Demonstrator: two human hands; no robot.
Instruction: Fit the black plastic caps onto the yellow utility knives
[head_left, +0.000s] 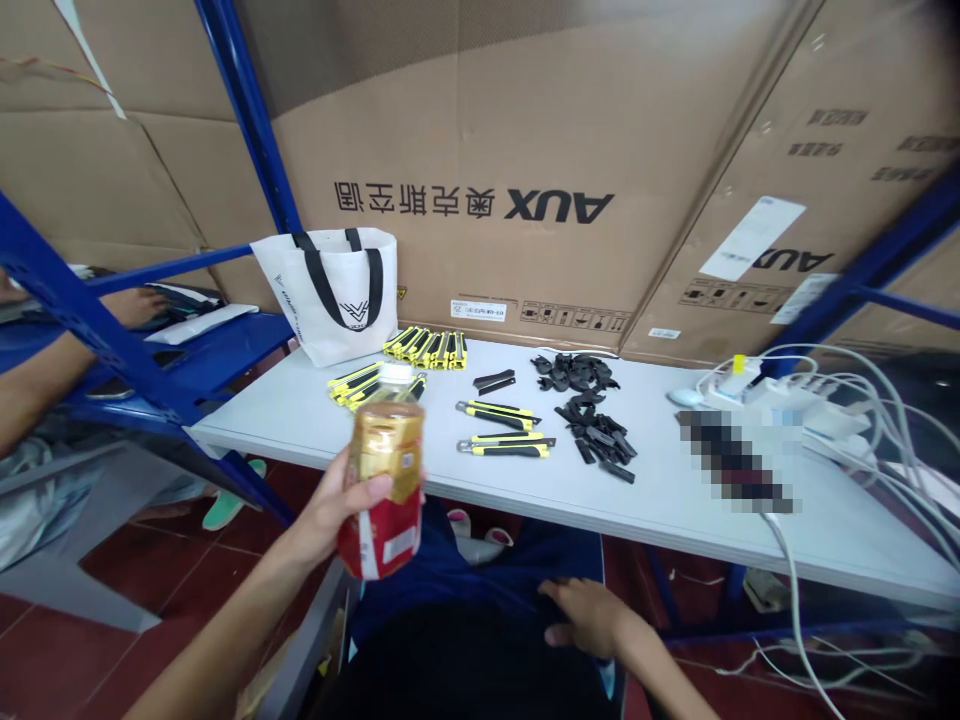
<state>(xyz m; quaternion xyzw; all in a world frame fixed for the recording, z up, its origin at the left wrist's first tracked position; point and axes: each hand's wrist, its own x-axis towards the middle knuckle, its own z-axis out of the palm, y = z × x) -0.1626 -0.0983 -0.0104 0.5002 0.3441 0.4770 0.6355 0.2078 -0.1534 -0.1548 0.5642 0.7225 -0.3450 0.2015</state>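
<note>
- Pixelated patch on the table at about 3 o'clock from the knives, so no telling what's under it.
- Left hand wrapped around a drink bottle, held up in the air in front of the table edge; fingers hide part of the red label, amber liquid inside, white cap on.
- Right hand resting flat and loose on dark fabric in the lap, pinching nothing; forearm cut off at the bottom edge.
- White tote bag standing at 11 o'clock on the table, contents not visible.
- Yellow-black utility knives loose mid-table, black plastic parts heaped just beside at 3 o'clock.
- Tangle of white cables far right, partly off frame.
- Another person's arm at 9 o'clock, mostly behind a blue rack beam.
</note>
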